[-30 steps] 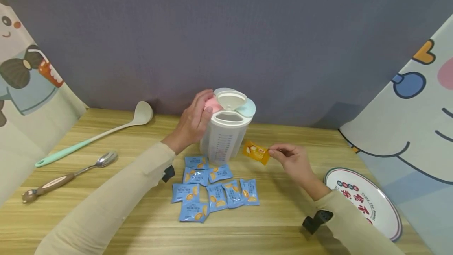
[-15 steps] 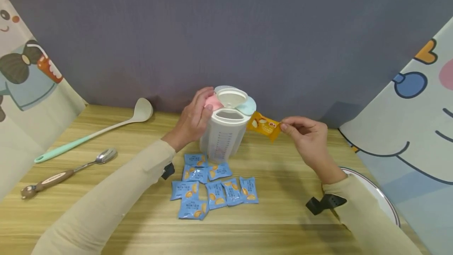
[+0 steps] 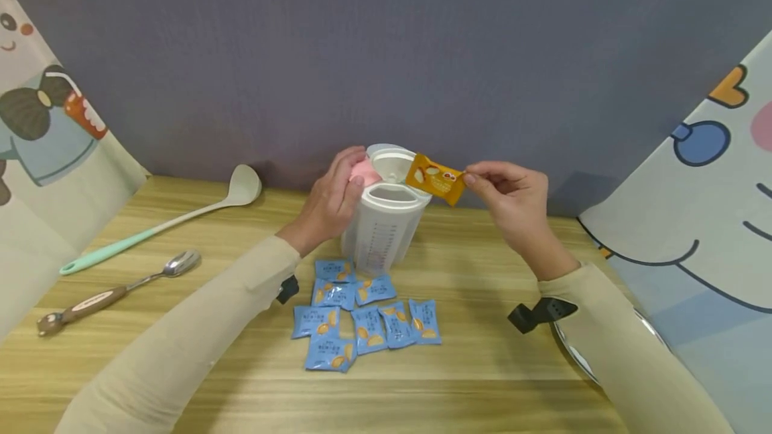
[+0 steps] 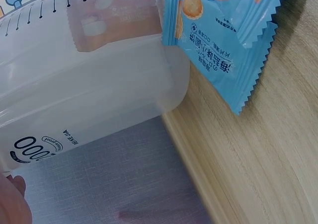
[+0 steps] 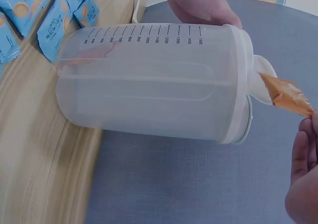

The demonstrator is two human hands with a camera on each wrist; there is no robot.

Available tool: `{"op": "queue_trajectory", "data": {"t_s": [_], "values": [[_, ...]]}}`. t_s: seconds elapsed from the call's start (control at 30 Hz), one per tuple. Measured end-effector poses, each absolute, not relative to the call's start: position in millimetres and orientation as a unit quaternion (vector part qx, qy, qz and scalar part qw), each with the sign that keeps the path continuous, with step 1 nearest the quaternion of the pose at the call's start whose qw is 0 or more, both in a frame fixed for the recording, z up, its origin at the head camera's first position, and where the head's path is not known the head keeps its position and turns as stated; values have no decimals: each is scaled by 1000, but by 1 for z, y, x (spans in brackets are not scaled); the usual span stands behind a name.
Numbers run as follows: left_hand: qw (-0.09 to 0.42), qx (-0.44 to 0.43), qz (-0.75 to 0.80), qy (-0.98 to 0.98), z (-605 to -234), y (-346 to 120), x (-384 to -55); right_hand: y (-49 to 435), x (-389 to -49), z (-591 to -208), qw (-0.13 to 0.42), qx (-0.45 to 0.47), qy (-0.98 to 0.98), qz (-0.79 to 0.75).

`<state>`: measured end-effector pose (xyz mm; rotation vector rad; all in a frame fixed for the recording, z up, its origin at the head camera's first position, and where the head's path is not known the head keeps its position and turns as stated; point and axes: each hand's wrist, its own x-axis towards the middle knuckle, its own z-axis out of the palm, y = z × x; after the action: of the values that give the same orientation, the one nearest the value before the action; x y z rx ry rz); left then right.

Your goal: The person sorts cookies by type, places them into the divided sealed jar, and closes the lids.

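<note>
A translucent plastic storage canister [image 3: 384, 233] with measuring marks stands at the back of the table. Its white lid has a pink flap [image 3: 365, 172], and one lid opening at the front is uncovered. My left hand [image 3: 334, 199] grips the canister's upper left side, fingers on the pink flap and thumb at the rim. Between thumb and fingers, my right hand [image 3: 512, 199] pinches the corner of an orange snack packet [image 3: 435, 179], which hangs over the lid's right side. Through the canister wall, a reddish packet [image 4: 117, 18] shows low inside in the left wrist view.
Several blue snack packets [image 3: 369, 331] lie in front of the canister. To the left are a ladle [image 3: 181, 220] with a mint handle and a metal spoon [image 3: 179, 264] with a brown bear handle. A white plate [image 3: 575, 350] sits partly under the right forearm. A grey wall [image 3: 301, 86] rises behind.
My right hand has lifted the orange packet from beside the canister's base up to lid height, then moved it left over the lid. My left hand has stayed on the canister.
</note>
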<state>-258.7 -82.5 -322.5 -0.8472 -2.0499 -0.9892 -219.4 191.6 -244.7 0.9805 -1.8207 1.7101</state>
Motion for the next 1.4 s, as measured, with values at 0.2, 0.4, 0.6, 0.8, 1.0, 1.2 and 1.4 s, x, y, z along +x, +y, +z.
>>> {"op": "queue_trajectory", "data": {"t_s": [0.2,0.4,0.6,0.8,1.0,1.2,1.4], "values": [[346,-326,-384,-791,-321,-82,-258,184,-225,-243,248,375,-673,587],[347,-329,-385,-790,-321,-82,-258,177,-228,-238,263,391,-693,546],[347,-334,-387,-787,-321,-82,-257,171,-229,-235,262,403,-696,534],[352,-334,-384,-786,-322,-82,-258,164,-231,-231,267,418,-687,531],[349,-332,-385,-787,-323,-81,-258,158,-232,-228,262,427,-678,538],[352,-330,-384,-787,-324,-81,-258,154,-231,-226,259,435,-676,536],[359,-332,-384,-783,-323,-82,-258,151,-233,-224,261,443,-681,521]]}}
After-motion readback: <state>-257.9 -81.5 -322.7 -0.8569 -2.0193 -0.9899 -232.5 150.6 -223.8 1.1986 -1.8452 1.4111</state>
